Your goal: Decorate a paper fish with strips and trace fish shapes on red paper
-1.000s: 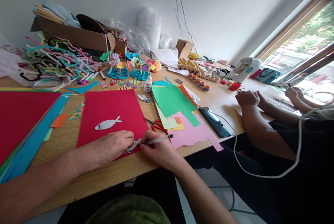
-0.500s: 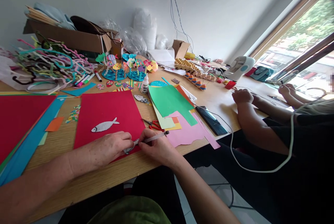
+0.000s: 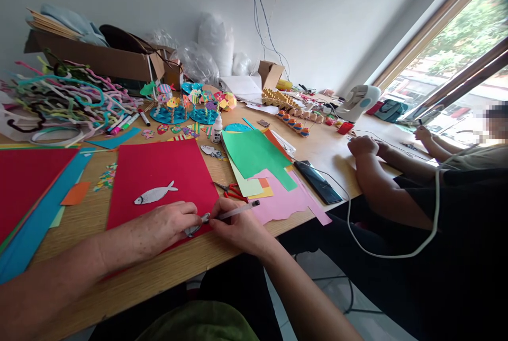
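A sheet of red paper (image 3: 159, 163) lies before me on the table. At its near edge, a grey-white paper fish (image 3: 191, 231) sits under the fingertips of my left hand (image 3: 172, 226), which are closed together and partly cover it. My right hand (image 3: 238, 226) pinches a slim pen (image 3: 242, 209) with a clear barrel. The pen's lower end is hidden by the fingers, close to the fish's tail. Another white paper fish (image 3: 154, 195) with a dark line behind its head lies on the red sheet beyond my left hand.
Red-handled pliers (image 3: 230, 190), green paper (image 3: 257, 150), pink paper (image 3: 283, 200) and a phone (image 3: 317, 181) lie to the right. A glue bottle (image 3: 217, 129) stands behind the red sheet. Pipe cleaners (image 3: 71, 92) heap up at back left. A co-worker's arms (image 3: 371, 171) rest at the right.
The whole view has shifted slightly left. My hands keep nearly the same pose, with a little more of the near fish's tail showing. At far right, a person's hand has shifted.
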The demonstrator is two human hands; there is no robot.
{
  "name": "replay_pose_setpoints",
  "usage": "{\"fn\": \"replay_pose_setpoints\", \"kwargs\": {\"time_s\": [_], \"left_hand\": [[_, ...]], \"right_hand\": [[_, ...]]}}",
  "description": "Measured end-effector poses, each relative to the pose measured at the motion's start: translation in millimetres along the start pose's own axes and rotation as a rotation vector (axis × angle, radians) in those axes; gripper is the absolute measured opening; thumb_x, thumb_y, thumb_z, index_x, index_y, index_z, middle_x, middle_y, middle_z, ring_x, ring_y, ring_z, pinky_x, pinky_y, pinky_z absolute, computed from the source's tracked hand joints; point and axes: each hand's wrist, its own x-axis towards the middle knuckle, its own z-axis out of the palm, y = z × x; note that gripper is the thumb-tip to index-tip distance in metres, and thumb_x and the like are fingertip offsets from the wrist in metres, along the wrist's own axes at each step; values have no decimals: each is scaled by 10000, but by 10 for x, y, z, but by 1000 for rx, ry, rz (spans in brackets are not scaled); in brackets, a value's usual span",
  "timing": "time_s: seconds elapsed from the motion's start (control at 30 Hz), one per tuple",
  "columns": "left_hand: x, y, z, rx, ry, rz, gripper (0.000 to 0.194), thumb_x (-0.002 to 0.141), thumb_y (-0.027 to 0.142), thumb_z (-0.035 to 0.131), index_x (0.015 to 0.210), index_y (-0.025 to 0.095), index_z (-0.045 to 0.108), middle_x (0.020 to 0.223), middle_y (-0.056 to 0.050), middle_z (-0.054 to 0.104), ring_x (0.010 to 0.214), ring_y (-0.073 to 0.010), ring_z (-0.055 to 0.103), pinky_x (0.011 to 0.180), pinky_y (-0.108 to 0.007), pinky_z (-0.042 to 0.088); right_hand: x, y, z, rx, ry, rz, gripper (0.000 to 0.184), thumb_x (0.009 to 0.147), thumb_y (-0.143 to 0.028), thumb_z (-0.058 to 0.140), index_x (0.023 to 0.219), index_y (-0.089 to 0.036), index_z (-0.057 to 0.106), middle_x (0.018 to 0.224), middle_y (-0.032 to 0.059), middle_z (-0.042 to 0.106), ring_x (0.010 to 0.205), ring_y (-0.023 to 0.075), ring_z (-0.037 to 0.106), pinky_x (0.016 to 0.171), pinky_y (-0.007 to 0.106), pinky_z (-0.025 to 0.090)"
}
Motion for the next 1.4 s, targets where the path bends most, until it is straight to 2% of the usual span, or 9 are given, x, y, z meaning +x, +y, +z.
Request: {"fn": "replay_pose_setpoints", "kwargs": {"time_s": [0.43, 0.87, 1.17, 1.4], "left_hand": [[13, 14, -40, -8, -1, -4, 268, 839, 44, 438, 982, 180, 619, 986, -43, 579, 914, -178, 559, 795, -254, 408], [4, 21, -40, 23, 31, 22, 313, 821, 36, 442, 1024, 199, 616, 965, -37, 589, 897, -175, 574, 779, -246, 416], [30, -21, -30, 1, 13, 48, 395, 791, 22, 403, 1083, 214, 587, 994, -46, 579, 918, -181, 562, 800, -269, 418], [19, -60, -16, -14, 2, 45, 382, 782, 22, 416, 1060, 234, 573, 1005, -29, 560, 935, -180, 548, 808, -264, 401]], "right_hand": [[9, 8, 32, -54, -10, -23, 111, 710, -82, 535, 697, -191, 533, 653, -45, 536, 588, 93, 505, 517, 179, 362], [-15, -19, 38, -135, 43, -44, 105, 707, -79, 533, 698, -183, 545, 611, -51, 523, 545, 80, 478, 490, 169, 326], [-44, -51, 6, -139, 30, -1, 108, 711, -83, 533, 678, -186, 530, 607, -49, 509, 552, 89, 472, 498, 181, 322], [-82, -13, -13, -68, 33, 32, 92, 726, -116, 519, 680, -192, 495, 623, -46, 493, 562, 98, 458, 510, 193, 331]]}}
